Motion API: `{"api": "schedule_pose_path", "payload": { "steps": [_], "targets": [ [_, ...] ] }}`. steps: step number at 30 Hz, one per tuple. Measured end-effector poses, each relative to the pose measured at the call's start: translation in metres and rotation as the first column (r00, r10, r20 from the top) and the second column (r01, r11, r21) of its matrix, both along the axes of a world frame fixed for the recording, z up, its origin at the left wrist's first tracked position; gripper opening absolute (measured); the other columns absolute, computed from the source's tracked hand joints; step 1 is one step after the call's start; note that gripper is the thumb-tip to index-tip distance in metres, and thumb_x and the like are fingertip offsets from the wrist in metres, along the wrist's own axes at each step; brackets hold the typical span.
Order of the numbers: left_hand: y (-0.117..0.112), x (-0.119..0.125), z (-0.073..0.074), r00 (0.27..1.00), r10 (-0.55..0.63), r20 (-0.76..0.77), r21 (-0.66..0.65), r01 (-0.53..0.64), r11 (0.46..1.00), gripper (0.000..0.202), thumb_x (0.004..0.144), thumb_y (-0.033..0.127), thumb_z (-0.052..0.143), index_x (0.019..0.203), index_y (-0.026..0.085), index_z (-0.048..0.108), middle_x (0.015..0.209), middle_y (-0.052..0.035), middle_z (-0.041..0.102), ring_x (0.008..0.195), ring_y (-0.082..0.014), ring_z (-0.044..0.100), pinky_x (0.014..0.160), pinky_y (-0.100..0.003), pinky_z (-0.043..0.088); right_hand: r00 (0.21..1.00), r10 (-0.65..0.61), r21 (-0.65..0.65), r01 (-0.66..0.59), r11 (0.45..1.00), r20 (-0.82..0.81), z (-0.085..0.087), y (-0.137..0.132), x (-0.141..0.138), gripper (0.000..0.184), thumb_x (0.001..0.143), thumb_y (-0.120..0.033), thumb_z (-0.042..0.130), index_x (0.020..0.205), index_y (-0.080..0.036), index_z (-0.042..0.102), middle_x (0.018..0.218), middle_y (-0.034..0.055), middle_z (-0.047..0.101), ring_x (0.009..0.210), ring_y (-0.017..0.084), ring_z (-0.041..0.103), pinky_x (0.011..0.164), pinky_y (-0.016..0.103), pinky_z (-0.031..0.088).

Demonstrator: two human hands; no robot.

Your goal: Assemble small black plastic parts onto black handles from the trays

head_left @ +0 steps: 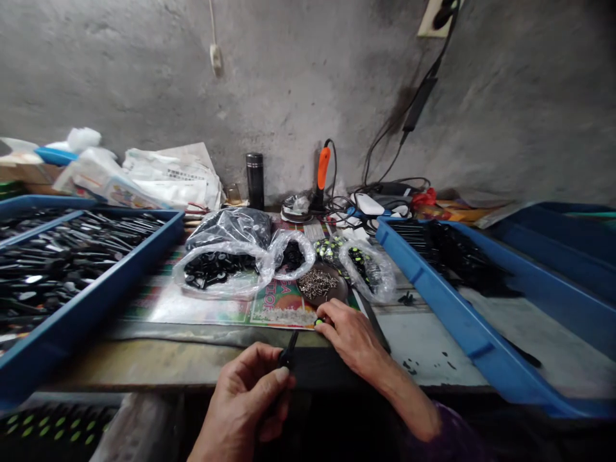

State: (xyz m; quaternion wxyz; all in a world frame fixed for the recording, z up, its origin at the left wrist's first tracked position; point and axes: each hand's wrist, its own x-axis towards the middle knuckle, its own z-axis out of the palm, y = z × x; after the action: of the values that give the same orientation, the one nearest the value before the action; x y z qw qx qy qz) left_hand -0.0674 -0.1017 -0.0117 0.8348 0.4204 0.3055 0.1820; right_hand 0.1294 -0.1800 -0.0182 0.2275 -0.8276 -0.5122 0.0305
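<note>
My left hand (253, 394) is closed in front of the table edge, pinching a small black part (288, 354) whose thin stem points up and away. Thumb and fingers cover much of it, so its exact kind does not show. Over the front of the table my right hand (349, 333) pinches a small black piece with a yellow-green face (319, 322). Just beyond those fingertips sits a round dish (339, 292) of small metal screws (317, 283). Behind it, an open plastic bag (380, 282) holds more black and yellow-green pieces (360, 264).
At left, a blue tray (129, 276) holds many long black parts. Another blue tray (462, 333) with black parts stands at right. Plastic bags of black pieces (221, 269) lie mid-table. Behind them are an orange-handled tool (324, 168), a dark flask (255, 179) and tangled cables.
</note>
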Motion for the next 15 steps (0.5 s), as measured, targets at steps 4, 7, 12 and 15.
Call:
{"api": "schedule_pose_path", "payload": {
  "steps": [4,7,12,15],
  "targets": [
    [-0.003,-0.001,0.001,1.000,0.005,0.005,-0.021,-0.005,1.000,0.041,0.062,0.036,0.089,0.084,0.018,0.060,0.063,0.0020,0.064,0.044,-0.0054,0.046,0.036,-0.013,0.029,0.998,0.003,0.071,0.001,0.997,-0.063,0.004,-0.005,-0.004,0.012,0.084,-0.007,0.060,0.077,-0.016,0.060,0.081,0.0026,0.064,0.077,0.018,0.059,0.070,0.027,0.039],
    [-0.006,-0.002,0.000,1.000,0.009,0.003,-0.035,-0.009,0.999,0.041,0.062,0.036,0.089,0.084,0.018,0.060,0.064,0.0009,0.066,0.044,-0.0054,0.047,0.036,-0.013,0.030,0.994,0.013,0.141,0.003,0.990,-0.109,0.010,-0.017,-0.015,0.011,0.087,-0.012,0.056,0.077,-0.017,0.057,0.079,0.0021,0.063,0.075,0.018,0.058,0.070,0.028,0.041],
    [-0.013,-0.002,-0.003,1.000,0.012,0.009,-0.034,-0.012,0.999,0.041,0.061,0.038,0.090,0.082,0.018,0.061,0.064,0.0004,0.066,0.043,-0.0058,0.047,0.035,-0.012,0.031,0.867,0.135,0.312,0.025,0.950,-0.479,0.017,-0.041,-0.046,0.012,0.088,-0.027,0.055,0.079,-0.019,0.056,0.071,-0.0009,0.059,0.067,0.016,0.056,0.062,0.024,0.043],
    [-0.017,0.000,-0.004,1.000,-0.006,0.021,-0.027,0.006,1.000,0.040,0.061,0.040,0.089,0.081,0.017,0.063,0.062,0.0006,0.065,0.042,-0.0050,0.045,0.035,-0.012,0.031,0.763,0.185,0.335,0.044,0.941,-0.619,0.015,-0.049,-0.062,0.012,0.086,-0.027,0.058,0.078,-0.019,0.057,0.070,-0.0015,0.056,0.065,0.014,0.053,0.059,0.023,0.041]
  ]
}}
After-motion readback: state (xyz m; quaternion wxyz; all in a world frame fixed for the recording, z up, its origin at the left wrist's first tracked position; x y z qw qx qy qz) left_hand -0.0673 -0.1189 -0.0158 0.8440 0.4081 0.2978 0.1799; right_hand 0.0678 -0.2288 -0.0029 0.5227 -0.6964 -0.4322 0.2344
